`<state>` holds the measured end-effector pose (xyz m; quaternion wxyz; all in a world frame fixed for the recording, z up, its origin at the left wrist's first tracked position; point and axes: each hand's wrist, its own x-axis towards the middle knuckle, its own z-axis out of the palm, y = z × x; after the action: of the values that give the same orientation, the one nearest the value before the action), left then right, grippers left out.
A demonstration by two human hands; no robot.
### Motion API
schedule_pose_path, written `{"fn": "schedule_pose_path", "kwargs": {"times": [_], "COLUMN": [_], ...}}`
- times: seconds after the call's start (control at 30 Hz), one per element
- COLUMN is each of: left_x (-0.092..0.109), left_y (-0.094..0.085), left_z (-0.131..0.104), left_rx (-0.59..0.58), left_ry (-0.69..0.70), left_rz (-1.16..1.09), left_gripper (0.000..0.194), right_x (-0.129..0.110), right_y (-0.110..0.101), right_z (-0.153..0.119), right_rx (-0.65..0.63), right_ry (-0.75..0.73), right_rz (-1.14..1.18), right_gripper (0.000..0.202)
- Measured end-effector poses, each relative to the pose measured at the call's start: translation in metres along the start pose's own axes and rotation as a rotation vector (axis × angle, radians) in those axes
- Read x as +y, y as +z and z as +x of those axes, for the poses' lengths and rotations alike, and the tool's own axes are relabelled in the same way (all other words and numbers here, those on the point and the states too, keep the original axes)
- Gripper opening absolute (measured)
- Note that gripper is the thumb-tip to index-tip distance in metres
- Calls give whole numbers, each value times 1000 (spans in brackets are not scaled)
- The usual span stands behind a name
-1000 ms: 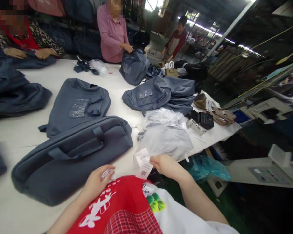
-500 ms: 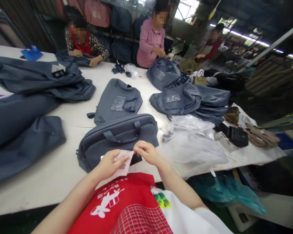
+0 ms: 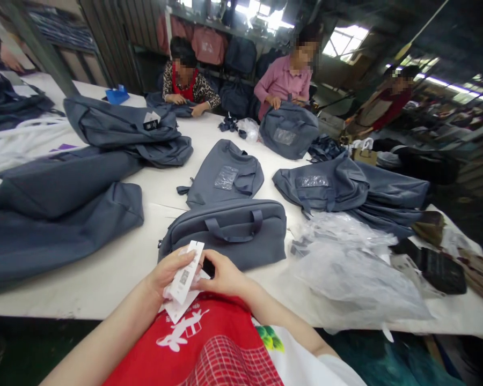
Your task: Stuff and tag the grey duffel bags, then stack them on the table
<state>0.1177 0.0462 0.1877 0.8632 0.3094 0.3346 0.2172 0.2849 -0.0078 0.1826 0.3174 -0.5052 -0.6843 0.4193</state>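
the left hand (image 3: 165, 271) is clamped on a printed white tag (image 3: 185, 273), held in front of the near side of the handled bag (image 3: 245, 249); a second white card (image 3: 179, 310) shows under it. the right hand (image 3: 227, 279) is curled just beside the tag, in front of the handled bag too; i cannot tell whether its fingers pinch anything. the handled bag lies on the white table (image 3: 124, 292). just beyond it is a bag with a clear window (image 3: 207, 179); to its right, a heap of clear plastic (image 3: 358, 279); to its left, a pile of dark bags (image 3: 64, 230). well beyond it, a person in a pink shirt (image 3: 282, 80) has a hand on another bag (image 3: 298, 126).
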Motion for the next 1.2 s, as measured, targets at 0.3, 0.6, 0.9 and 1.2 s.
{"fn": "schedule_pose_path", "kwargs": {"times": [0.3,0.6,0.9,1.2], "left_x": [26,17,3,20], "left_y": [-17,-12,13,-2], "left_z": [-8,-4,-13,-19], "left_rx": [80,393,489,262], "left_ry": [7,458,516,522], "left_rz": [291,1621,1544,1285], "left_gripper": [43,49,65,33], "right_x": [11,14,10,17], "right_y": [-3,-7,3,-6], "right_z": [-1,7,8,0], "right_rx": [45,319,512,632], "right_ry": [194,206,172,155], "right_rz": [-80,124,106,-68], "right_gripper": [52,44,38,44]}}
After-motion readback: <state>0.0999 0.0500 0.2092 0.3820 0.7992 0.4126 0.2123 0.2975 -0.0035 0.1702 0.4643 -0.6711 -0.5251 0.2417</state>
